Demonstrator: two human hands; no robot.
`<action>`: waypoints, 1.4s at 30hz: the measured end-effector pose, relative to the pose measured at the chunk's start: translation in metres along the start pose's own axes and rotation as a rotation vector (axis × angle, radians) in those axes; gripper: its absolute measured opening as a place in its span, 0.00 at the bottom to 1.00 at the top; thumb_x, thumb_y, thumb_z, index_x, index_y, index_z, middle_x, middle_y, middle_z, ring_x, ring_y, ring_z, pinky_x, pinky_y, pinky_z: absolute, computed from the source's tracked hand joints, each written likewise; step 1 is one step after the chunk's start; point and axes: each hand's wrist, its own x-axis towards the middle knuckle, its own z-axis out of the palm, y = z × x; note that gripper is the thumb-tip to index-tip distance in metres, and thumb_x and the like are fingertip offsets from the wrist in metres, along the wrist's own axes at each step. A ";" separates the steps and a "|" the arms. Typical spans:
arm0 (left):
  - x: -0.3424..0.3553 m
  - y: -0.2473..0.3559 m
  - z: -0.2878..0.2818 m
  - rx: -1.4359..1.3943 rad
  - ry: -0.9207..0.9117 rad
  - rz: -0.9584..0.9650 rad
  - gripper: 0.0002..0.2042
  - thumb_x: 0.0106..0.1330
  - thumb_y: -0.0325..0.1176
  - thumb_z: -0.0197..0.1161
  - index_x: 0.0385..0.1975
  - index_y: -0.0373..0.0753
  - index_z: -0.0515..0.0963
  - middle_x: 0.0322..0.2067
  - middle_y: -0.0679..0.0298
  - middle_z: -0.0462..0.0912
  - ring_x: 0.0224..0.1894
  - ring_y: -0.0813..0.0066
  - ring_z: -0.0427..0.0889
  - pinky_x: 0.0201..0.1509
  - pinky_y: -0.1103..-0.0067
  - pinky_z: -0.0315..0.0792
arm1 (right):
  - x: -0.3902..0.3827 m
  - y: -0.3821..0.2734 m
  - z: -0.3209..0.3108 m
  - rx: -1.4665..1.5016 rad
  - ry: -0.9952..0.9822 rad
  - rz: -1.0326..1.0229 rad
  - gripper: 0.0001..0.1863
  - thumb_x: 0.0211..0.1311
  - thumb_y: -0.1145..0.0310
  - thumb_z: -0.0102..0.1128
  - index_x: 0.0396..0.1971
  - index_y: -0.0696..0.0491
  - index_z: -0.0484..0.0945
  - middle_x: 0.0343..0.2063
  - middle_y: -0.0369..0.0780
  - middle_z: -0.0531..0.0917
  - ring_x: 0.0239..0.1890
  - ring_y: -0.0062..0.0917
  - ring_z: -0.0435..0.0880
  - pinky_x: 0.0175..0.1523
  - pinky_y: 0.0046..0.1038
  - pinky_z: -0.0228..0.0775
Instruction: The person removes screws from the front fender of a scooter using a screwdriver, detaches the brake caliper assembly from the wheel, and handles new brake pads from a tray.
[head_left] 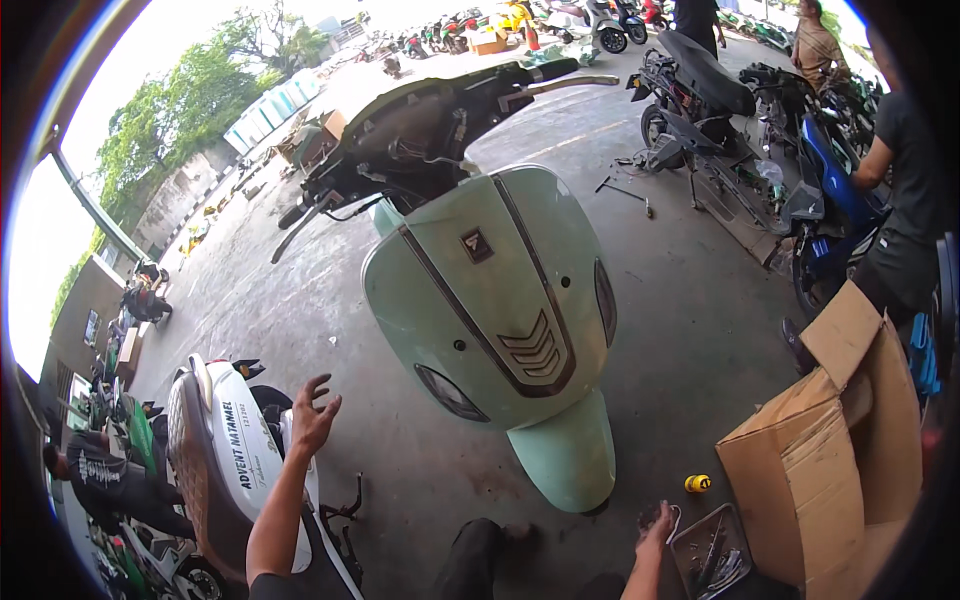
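A mint-green scooter stands facing me, its headlamp-free front panel and fender toward my feet. Its handlebar area is uncovered, with dark parts and wiring showing. My left hand is raised in the air left of the scooter, fingers apart and holding nothing. Low on the right, my right hand is closed beside a metal tray of small tools and hardware. A thin pale edge shows at its fingers, too small to name. Near that hand lies a small yellow container.
A large open cardboard box stands right of the tray. Close on my left is a white scooter with a brown quilted seat. A T-handle tool lies on the floor before a stripped black motorcycle. People work at the right.
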 end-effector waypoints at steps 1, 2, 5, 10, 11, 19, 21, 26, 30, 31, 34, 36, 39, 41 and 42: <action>0.030 0.023 -0.039 0.000 0.074 0.041 0.26 0.63 0.32 0.67 0.62 0.40 0.71 0.61 0.50 0.71 0.62 0.54 0.76 0.56 0.64 0.80 | -0.045 -0.012 0.030 0.146 -0.136 0.062 0.21 0.67 0.47 0.58 0.50 0.46 0.76 0.40 0.37 0.80 0.39 0.28 0.79 0.44 0.33 0.70; 0.063 0.043 -0.076 0.072 0.125 0.080 0.30 0.60 0.32 0.69 0.64 0.43 0.69 0.63 0.50 0.68 0.64 0.51 0.73 0.59 0.60 0.76 | -0.087 -0.023 0.064 0.168 -0.161 0.091 0.20 0.68 0.48 0.58 0.50 0.46 0.76 0.40 0.37 0.80 0.39 0.28 0.78 0.43 0.33 0.70; 0.168 0.088 -0.158 0.174 0.102 0.225 0.34 0.60 0.38 0.69 0.68 0.45 0.65 0.66 0.52 0.65 0.69 0.50 0.66 0.69 0.58 0.66 | -0.179 -0.037 0.170 0.135 -0.294 0.149 0.20 0.71 0.49 0.55 0.50 0.49 0.75 0.41 0.38 0.80 0.40 0.29 0.78 0.45 0.35 0.71; 0.310 0.122 -0.171 0.293 -0.199 0.376 0.35 0.62 0.43 0.67 0.69 0.46 0.64 0.68 0.52 0.65 0.71 0.50 0.62 0.76 0.64 0.56 | -0.230 -0.025 0.307 0.231 -0.223 0.295 0.28 0.71 0.43 0.52 0.58 0.50 0.72 0.52 0.40 0.77 0.47 0.34 0.77 0.54 0.39 0.69; 0.324 0.125 -0.160 0.353 -0.236 0.424 0.33 0.61 0.45 0.67 0.67 0.45 0.67 0.63 0.51 0.71 0.68 0.51 0.68 0.73 0.64 0.61 | -0.232 -0.020 0.327 0.206 -0.163 0.301 0.30 0.69 0.40 0.52 0.59 0.48 0.71 0.53 0.40 0.76 0.46 0.35 0.77 0.54 0.40 0.69; 0.316 0.149 -0.139 0.570 -0.348 0.359 0.20 0.55 0.50 0.70 0.36 0.39 0.82 0.28 0.52 0.85 0.33 0.52 0.84 0.40 0.61 0.74 | -0.211 0.008 0.370 0.381 0.023 0.344 0.47 0.62 0.24 0.44 0.71 0.42 0.61 0.65 0.37 0.68 0.64 0.33 0.66 0.66 0.38 0.57; 0.301 0.162 -0.151 0.604 -0.507 0.398 0.20 0.55 0.50 0.71 0.35 0.38 0.82 0.25 0.52 0.84 0.30 0.52 0.84 0.39 0.63 0.76 | -0.202 0.009 0.372 0.445 0.102 0.301 0.50 0.58 0.21 0.47 0.71 0.41 0.62 0.66 0.37 0.68 0.65 0.29 0.66 0.66 0.38 0.57; 0.270 0.188 -0.159 0.206 -0.990 -0.137 0.23 0.54 0.42 0.75 0.42 0.30 0.79 0.26 0.58 0.85 0.30 0.67 0.85 0.39 0.72 0.78 | -0.185 -0.001 0.380 0.535 0.126 0.179 0.46 0.63 0.25 0.42 0.71 0.44 0.63 0.66 0.38 0.70 0.65 0.31 0.68 0.67 0.40 0.59; 0.272 0.183 -0.152 0.136 -1.072 -0.105 0.25 0.56 0.40 0.74 0.47 0.30 0.77 0.29 0.58 0.84 0.31 0.70 0.82 0.39 0.73 0.77 | -0.187 0.000 0.387 0.584 0.143 0.144 0.46 0.64 0.25 0.42 0.71 0.44 0.63 0.66 0.39 0.70 0.65 0.32 0.68 0.67 0.40 0.59; 0.276 0.179 -0.151 0.068 -1.058 -0.053 0.23 0.55 0.37 0.74 0.48 0.31 0.77 0.29 0.61 0.83 0.29 0.75 0.80 0.36 0.76 0.75 | -0.187 0.003 0.390 0.596 0.142 0.134 0.46 0.64 0.26 0.41 0.71 0.44 0.63 0.66 0.39 0.70 0.65 0.32 0.68 0.67 0.40 0.59; 0.290 0.169 -0.153 -0.019 -1.080 0.060 0.21 0.55 0.27 0.72 0.49 0.34 0.76 0.29 0.65 0.79 0.25 0.82 0.77 0.28 0.80 0.72 | -0.188 0.013 0.396 0.646 0.145 0.096 0.45 0.65 0.26 0.41 0.71 0.45 0.63 0.66 0.39 0.70 0.65 0.32 0.69 0.67 0.40 0.59; 0.297 0.164 -0.161 -0.064 -1.136 -0.116 0.21 0.55 0.26 0.71 0.49 0.34 0.75 0.27 0.65 0.79 0.24 0.81 0.77 0.27 0.80 0.73 | -0.190 0.020 0.398 0.667 0.140 0.074 0.45 0.65 0.26 0.40 0.71 0.45 0.63 0.66 0.39 0.70 0.65 0.32 0.69 0.67 0.40 0.59; 0.308 0.159 -0.170 -0.081 -1.146 -0.136 0.18 0.55 0.23 0.68 0.46 0.34 0.73 0.20 0.66 0.76 0.17 0.79 0.76 0.21 0.80 0.70 | -0.198 0.029 0.402 0.699 0.126 0.024 0.45 0.66 0.27 0.40 0.71 0.45 0.63 0.66 0.40 0.70 0.65 0.33 0.69 0.67 0.40 0.59; 0.320 0.155 -0.174 -0.036 -1.185 -0.117 0.17 0.55 0.23 0.68 0.45 0.35 0.73 0.18 0.66 0.75 0.15 0.79 0.74 0.19 0.79 0.68 | -0.205 0.036 0.406 0.726 0.116 -0.007 0.45 0.66 0.27 0.39 0.71 0.46 0.63 0.66 0.40 0.70 0.65 0.33 0.69 0.67 0.40 0.60; 0.325 0.150 -0.174 0.002 -1.185 -0.064 0.17 0.55 0.23 0.68 0.43 0.35 0.73 0.16 0.67 0.75 0.14 0.79 0.73 0.17 0.79 0.66 | -0.210 0.042 0.409 0.737 0.111 -0.025 0.45 0.66 0.27 0.39 0.71 0.46 0.63 0.66 0.40 0.70 0.65 0.33 0.69 0.67 0.40 0.60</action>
